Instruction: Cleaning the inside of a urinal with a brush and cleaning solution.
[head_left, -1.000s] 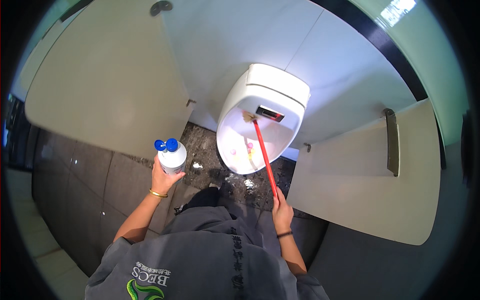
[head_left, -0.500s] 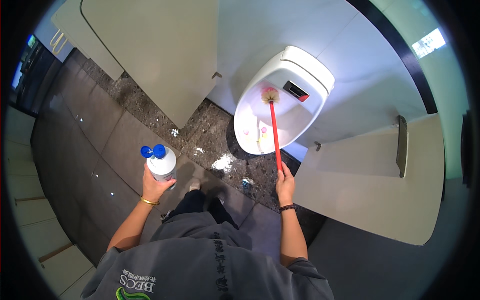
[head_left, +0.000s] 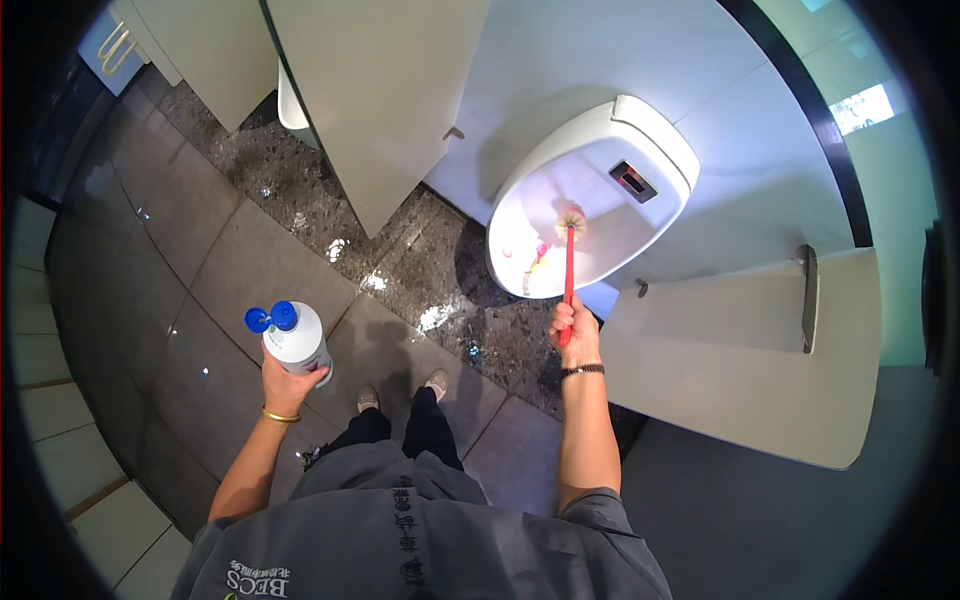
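My left hand (head_left: 286,386) is wrapped round a white bottle (head_left: 297,342) with a blue flip cap (head_left: 284,316), its lid tipped back. The bottle is upright, off to the left above the tiled floor. In my right hand (head_left: 578,337) is the red handle of a toilet brush (head_left: 570,268). The round, pale bristle head lies inside the white wall urinal (head_left: 632,237), against its back wall as far as I can tell. Small pink and yellow pieces (head_left: 541,257) rest in the lower bowl, left of the brush.
Beige partition panels stand on both sides of the urinal, one left (head_left: 385,90) and one right (head_left: 740,370). A metal bracket (head_left: 809,300) juts from the right panel. Dark speckled stone (head_left: 400,260) runs below the urinal, beside grey floor tiles (head_left: 255,255). Part of another white fixture (head_left: 291,105) shows behind the left panel.
The brush head has moved lower in the urinal, and my right hand has come up closer to the bowl. The bottle sits slightly further left. My view has shifted, showing both feet.
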